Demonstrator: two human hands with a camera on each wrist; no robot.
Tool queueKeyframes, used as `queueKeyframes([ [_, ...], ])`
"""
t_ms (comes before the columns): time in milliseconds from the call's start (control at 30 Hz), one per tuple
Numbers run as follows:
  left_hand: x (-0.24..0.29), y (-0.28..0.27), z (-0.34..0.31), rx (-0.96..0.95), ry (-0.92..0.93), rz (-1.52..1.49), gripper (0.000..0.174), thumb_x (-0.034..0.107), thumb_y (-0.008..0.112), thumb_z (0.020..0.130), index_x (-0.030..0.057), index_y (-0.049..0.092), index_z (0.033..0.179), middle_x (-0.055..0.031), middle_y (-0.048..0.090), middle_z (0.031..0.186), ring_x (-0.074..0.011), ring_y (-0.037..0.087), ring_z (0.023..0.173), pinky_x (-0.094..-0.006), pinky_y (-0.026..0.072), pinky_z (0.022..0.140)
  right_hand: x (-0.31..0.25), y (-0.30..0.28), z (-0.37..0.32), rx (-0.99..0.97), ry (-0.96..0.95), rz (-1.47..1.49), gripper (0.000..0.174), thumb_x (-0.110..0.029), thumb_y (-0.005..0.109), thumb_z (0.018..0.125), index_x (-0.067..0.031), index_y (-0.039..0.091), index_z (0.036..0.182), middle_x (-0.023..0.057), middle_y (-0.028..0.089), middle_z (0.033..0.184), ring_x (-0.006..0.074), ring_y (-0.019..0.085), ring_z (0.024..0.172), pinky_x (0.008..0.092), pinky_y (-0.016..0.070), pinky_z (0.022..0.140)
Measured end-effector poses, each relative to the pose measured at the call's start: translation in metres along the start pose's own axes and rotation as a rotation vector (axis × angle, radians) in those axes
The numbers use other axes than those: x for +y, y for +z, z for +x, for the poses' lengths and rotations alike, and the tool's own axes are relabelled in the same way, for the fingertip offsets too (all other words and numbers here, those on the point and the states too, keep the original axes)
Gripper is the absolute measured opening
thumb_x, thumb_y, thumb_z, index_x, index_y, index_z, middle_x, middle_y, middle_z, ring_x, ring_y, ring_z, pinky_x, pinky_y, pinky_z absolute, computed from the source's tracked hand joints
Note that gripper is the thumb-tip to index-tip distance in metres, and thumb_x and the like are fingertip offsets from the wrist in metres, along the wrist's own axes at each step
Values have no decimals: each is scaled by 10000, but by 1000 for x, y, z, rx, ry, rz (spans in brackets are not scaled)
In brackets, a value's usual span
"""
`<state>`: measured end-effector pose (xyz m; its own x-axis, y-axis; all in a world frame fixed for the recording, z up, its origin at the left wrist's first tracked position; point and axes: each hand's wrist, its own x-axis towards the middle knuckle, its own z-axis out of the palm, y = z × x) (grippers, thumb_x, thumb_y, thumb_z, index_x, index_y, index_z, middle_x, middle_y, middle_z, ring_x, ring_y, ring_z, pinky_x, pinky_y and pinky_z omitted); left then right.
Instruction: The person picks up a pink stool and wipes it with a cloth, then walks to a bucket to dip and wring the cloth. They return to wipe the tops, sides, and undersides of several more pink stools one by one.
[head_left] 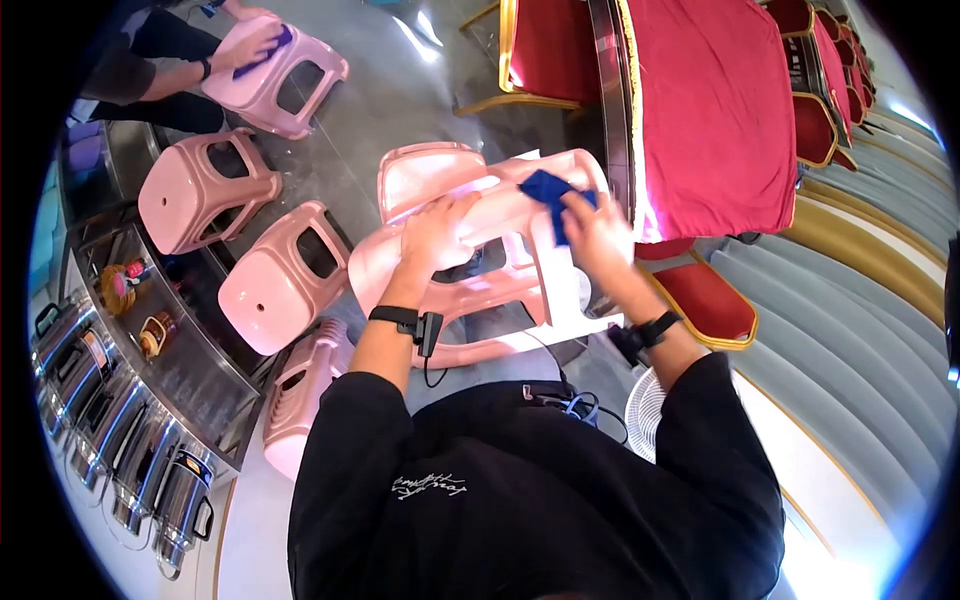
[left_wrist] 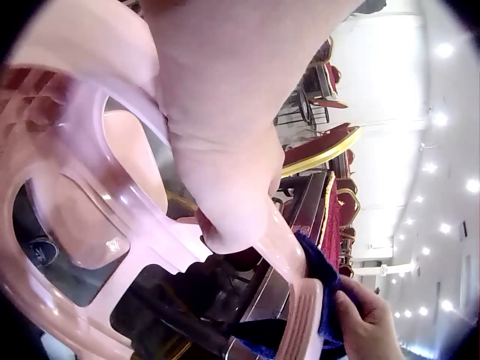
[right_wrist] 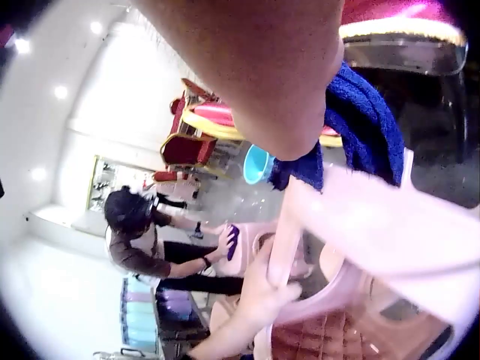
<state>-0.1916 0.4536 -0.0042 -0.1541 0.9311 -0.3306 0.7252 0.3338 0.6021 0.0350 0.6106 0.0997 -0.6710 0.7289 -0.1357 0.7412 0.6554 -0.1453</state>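
Note:
A pink plastic stool (head_left: 480, 205) lies tipped on its side in front of me, its legs and openings facing up. My left hand (head_left: 435, 235) grips one of its side rails, with thumb and fingers around the plastic in the right wrist view. At the stool's right end, my right hand (head_left: 598, 238) holds a dark blue cloth (head_left: 546, 190). The cloth is folded over the end of a leg (left_wrist: 300, 322) in the left wrist view, pinched there by the right fingers. Motion blurs the right hand in the head view.
Several more pink stools (head_left: 265, 300) stand to the left. Another person (right_wrist: 139, 240) wipes a stool (head_left: 270, 75) with a purple cloth. A red-covered table (head_left: 715, 120) and red chairs (head_left: 700, 300) are at the right. A metal shelf (head_left: 180, 360) with steel containers stands far left.

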Motion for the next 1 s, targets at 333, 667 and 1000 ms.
queueKeyframes([
  [333,4,-6,-3,6,-8,-28,848,244,817,672,290,504,1459,-102,641,1233,-329,665,1115,-465,566,909,-2,-8,25,-249,-122,175,204,-220,793,823,-160,724,1006,123,601,1109,360,613,1005,475,523,830],
  [667,4,-8,-1,-11,-28,-5,847,267,832,673,292,509,1455,-98,652,1245,-321,675,1102,-459,573,897,-20,2,29,-229,-252,102,190,-197,802,790,-144,725,955,115,612,1051,360,612,1031,474,520,860],
  [1000,2,-8,3,27,-9,-8,823,265,846,676,281,530,1435,-94,668,1232,-325,695,1057,-459,580,868,17,27,46,-45,-416,91,151,-219,789,788,-191,755,932,70,590,1036,323,587,1027,482,479,870],
])
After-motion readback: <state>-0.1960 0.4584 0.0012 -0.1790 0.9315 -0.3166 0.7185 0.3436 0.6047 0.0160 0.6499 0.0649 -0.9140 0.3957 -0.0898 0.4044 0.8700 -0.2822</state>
